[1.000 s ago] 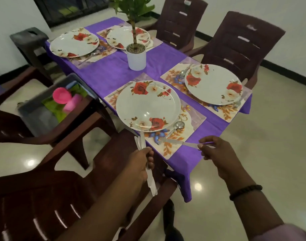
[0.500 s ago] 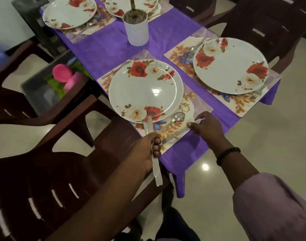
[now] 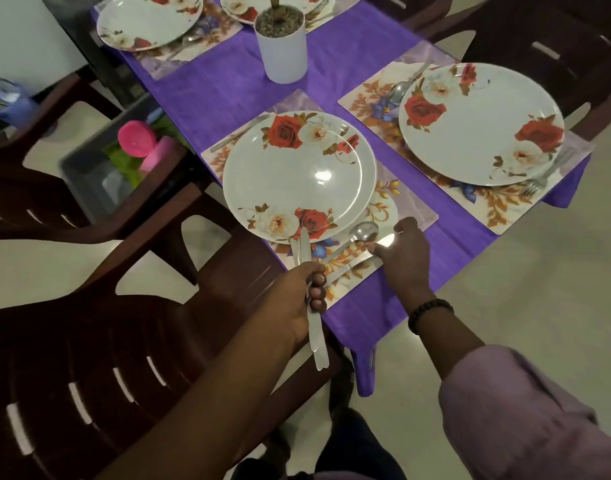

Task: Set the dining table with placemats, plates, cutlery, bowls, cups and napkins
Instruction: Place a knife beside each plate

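Note:
The near floral plate (image 3: 297,174) sits on a leaf-patterned placemat (image 3: 411,209) on the purple table. A spoon (image 3: 363,232) lies on the mat beside the plate, and a fork (image 3: 238,133) lies on its far side. My right hand (image 3: 404,258) pinches the blade end of a knife (image 3: 349,266) that lies on the mat just outside the spoon. Over the table's near edge, my left hand (image 3: 297,299) grips a bundle of knives (image 3: 316,341).
A second plate (image 3: 481,123) with spoon and fork is set to the right, and two more settings are at the far end. A white plant pot (image 3: 281,46) stands mid-table. A grey bin (image 3: 85,174) holding pink cups (image 3: 137,138) rests on the left chair. Dark chairs (image 3: 89,375) ring the table.
My right hand carried the knife from the table's edge onto the placemat and laid it beside the spoon. My left hand with the knife bundle has stayed by the near plate.

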